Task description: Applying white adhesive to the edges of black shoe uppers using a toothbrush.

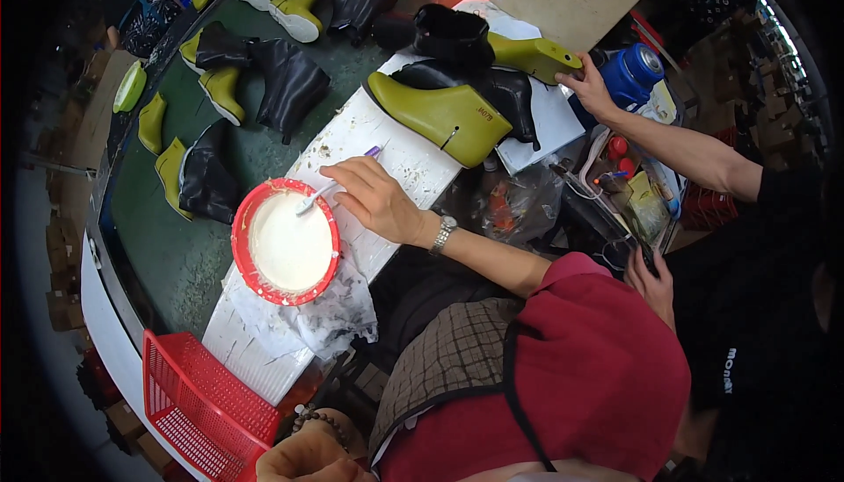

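My right hand [378, 201], with a metal watch at the wrist, reaches over the bench. It pinches a small white brush [306, 206] whose head touches the white paste in a red bowl [239, 245]. A purple tip [374, 152] shows just beyond this hand; I cannot tell whether it belongs to the brush. My left hand [308, 460] is at the lower edge, below a beaded bracelet, and its fingers are mostly cut off. Past my right hand lies a large olive-green shoe last [440, 122], beside a black boot [510, 100].
A co-worker's hand [591, 86] grips another green last [532, 56] at the right. Black boot uppers [290, 86] and several lasts cover the green table [158, 258]. A red basket [207, 403] stands near left, a stained cloth [321, 311] under the bowl, a blue jug [629, 78] far right.
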Demonstrator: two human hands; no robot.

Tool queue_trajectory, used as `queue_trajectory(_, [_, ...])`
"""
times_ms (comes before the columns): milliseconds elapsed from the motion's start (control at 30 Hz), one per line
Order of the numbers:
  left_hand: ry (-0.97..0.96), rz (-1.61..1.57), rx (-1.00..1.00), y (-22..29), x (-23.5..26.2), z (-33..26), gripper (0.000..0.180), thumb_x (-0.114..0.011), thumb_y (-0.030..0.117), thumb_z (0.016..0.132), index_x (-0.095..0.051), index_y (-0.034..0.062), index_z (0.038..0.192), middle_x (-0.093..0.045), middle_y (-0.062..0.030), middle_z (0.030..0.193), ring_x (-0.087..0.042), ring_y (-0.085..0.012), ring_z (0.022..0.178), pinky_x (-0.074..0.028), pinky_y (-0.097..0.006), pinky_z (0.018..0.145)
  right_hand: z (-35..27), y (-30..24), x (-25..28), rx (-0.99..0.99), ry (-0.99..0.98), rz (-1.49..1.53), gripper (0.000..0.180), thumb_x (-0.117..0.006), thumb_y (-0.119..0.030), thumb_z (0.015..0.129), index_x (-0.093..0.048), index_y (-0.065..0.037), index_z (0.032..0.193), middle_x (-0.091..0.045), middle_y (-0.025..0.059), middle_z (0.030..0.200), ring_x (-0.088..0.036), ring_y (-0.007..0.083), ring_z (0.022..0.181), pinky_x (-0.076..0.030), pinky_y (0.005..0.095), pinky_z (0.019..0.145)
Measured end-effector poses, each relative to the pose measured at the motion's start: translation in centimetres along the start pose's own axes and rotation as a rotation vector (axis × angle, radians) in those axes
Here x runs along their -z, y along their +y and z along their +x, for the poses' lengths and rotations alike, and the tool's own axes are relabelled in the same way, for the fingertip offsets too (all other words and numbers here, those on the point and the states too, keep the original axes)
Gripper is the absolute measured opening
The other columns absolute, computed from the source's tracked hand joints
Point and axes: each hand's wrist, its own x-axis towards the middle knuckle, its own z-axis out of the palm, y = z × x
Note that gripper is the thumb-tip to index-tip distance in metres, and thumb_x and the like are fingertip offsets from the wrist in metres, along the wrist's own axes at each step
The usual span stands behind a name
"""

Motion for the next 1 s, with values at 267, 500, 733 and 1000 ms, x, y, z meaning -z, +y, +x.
queue_trajectory(267, [-0.044,0.188,0.277,1.6,0.9,-1.3,0.045,-0.052,0.018,0.094,-0.048,0.0132,0.049,-0.051,-0.0006,0.046,-0.049,-0.0128,0.038,-0.047,-0.021,0.082,-2.2,0.3,4.8,-0.068,-0.020,-0.075,0.041,-0.070,-0.004,0.089,-0.061,0.001,0.128,-0.064,0.0147,0.113,-0.059,0.0328,0.104,-0.050,0.0399,0.093])
queue_trajectory(500, [-0.230,0.226,0.194,1.2,4.4,-2.8,0.046,-0.053,0.025,0.096,-0.055,0.0077,0.053,-0.054,-0.0040,0.051,-0.053,-0.0174,0.046,-0.037,-0.063,0.113,-2.5,0.1,9.3,-0.146,0.053,-0.168,0.045,-0.072,0.000,0.087,-0.061,0.001,0.131,-0.067,0.0129,0.099,-0.063,0.0289,0.091,-0.052,0.0375,0.082])
queue_trajectory(733, [-0.203,0.336,0.226,1.0,3.9,-2.6,0.050,-0.049,0.025,0.100,-0.053,0.0084,0.053,-0.052,-0.0034,0.050,-0.050,-0.0163,0.045,-0.038,-0.065,0.112,-2.8,1.5,13.6,-0.221,0.193,-0.272,0.040,-0.073,-0.001,0.088,-0.062,-0.004,0.127,-0.066,0.0093,0.083,-0.065,0.0240,0.074,-0.051,0.0350,0.065])
queue_trajectory(1000, [-0.149,0.375,0.224,0.8,4.0,-2.7,0.050,-0.049,0.024,0.099,-0.055,0.0071,0.052,-0.053,-0.0047,0.049,-0.052,-0.0180,0.045,-0.039,-0.065,0.111,-4.5,1.8,16.5,-0.526,0.262,-0.548,0.057,-0.085,-0.021,0.081,-0.057,-0.006,0.129,-0.057,0.0105,0.102,-0.061,0.0276,0.091,-0.052,0.0365,0.075])
